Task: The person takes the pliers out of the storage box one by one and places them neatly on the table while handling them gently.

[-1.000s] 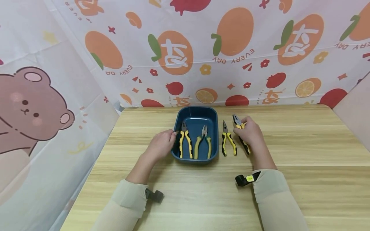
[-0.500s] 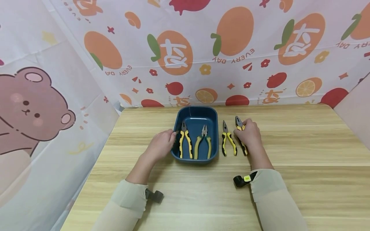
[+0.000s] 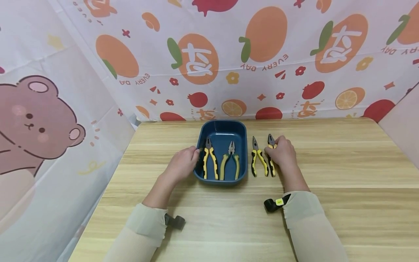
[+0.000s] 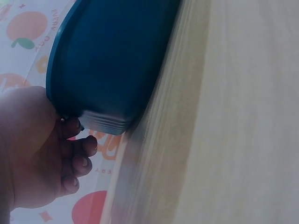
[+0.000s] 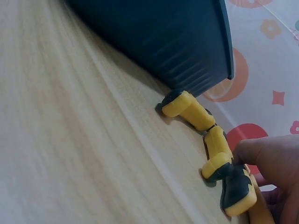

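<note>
My left hand point(image 3: 181, 162) holds the left rim of a dark blue plastic bin point(image 3: 220, 183). In the left wrist view, the fingers point(image 4: 80, 163) curl below the bin's rim, outside its wall. Two yellow-handled pliers lie inside: black-and-yellow pliers point(image 3: 214, 163) at left, and combination pliers point(image 3: 231, 147) with plainer handles at right. Just right of the bin, long-nose pliers point(image 3: 253, 163) lie spread on the table. Beside them, my right hand point(image 3: 284, 151) pinches another pair of black-and-yellow pliers point(image 3: 271, 162), jaws pointing away. In the right wrist view, the neighbouring pliers' handles point(image 5: 198, 114) sit close to the held pair.
The wooden table point(image 3: 222, 222) stretches out on both sides and in front. A fruit-printed cloth point(image 3: 232, 54) hangs along the back edge, and a bear-printed cloth point(image 3: 39, 120) hangs at left. A small camera point(image 3: 271, 205) sits at the right wrist.
The pliers in my right hand have turned from a slant to nearly parallel with the bin's side. Their handle ends have swung left, close to the long-nose pliers. My left hand stays put.
</note>
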`<state>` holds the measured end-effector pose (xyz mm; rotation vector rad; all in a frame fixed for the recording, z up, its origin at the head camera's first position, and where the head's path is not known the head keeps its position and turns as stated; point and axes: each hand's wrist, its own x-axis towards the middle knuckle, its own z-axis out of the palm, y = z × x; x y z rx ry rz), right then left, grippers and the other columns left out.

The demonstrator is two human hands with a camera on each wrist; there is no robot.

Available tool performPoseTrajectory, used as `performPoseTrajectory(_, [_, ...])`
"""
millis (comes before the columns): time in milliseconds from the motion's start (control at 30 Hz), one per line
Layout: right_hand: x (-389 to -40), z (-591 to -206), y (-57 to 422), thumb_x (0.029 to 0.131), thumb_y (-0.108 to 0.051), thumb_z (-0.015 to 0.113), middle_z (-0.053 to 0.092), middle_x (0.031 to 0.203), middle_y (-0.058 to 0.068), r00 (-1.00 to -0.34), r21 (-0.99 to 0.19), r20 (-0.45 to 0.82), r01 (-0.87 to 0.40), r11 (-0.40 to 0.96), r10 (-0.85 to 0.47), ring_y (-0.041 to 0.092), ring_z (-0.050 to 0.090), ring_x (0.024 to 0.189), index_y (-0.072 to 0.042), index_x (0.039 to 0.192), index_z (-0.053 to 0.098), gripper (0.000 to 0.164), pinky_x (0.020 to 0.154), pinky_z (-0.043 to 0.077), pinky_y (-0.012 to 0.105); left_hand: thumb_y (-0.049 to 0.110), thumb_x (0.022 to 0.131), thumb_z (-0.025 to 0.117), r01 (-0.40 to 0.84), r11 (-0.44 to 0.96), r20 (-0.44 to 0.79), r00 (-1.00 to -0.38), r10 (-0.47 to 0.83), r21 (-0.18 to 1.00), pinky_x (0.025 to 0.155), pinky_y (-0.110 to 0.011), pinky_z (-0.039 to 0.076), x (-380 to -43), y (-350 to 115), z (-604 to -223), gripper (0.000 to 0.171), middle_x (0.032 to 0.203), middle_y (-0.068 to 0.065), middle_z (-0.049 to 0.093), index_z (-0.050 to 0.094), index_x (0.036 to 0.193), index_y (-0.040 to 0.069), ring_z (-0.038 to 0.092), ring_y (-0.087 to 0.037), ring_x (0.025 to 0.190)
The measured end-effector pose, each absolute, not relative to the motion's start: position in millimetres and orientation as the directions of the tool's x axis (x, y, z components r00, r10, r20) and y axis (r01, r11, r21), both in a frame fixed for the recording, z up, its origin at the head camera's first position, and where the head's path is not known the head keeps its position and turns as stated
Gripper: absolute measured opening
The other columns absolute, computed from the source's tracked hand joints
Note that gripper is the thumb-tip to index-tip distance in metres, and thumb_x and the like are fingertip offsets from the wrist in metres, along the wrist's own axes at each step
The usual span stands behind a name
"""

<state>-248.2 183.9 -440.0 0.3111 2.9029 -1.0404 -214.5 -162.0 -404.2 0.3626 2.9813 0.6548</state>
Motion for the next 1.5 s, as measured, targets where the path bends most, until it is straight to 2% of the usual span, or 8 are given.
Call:
performPoseTrajectory(1000, [-244.4, -439.8, 184.6, 0.088, -0.03, 0.061, 0.053, 0.111, 0.022, -0.98, -0.641, -0.105, 0.195, 0.742, 0.167, 0.034, 0.051, 0.094, 0.004, 0.118, 0.048, 0.048, 0.082, 0.042, 0.045, 0.033, 0.107, 0.032, 0.206, 0.883, -0.022, -0.971, 0.237, 0.422, 0.072, -0.038, 0.044, -213.9, -161.6, -406.2, 0.036, 0.075, -0.006, 0.053, 0.058, 0.096, 0.011, 0.054, -0.024, 0.079])
performPoseTrajectory(1500, [-247.0, -440.4, 185.8, 0.089, -0.034, 0.06, 0.054, 0.114, 0.022, -0.98, -0.647, -0.093, 0.194, 0.738, 0.176, 0.035, 0.052, 0.098, 0.003, 0.12, 0.047, 0.05, 0.086, 0.043, 0.047, 0.033, 0.108, 0.031, 0.208, 0.88, -0.014, -0.972, 0.236, 0.428, 0.074, -0.039, 0.044, -215.3, -161.7, -405.7, 0.036, 0.077, -0.007, 0.055, 0.057, 0.096, 0.01, 0.054, -0.025, 0.081])
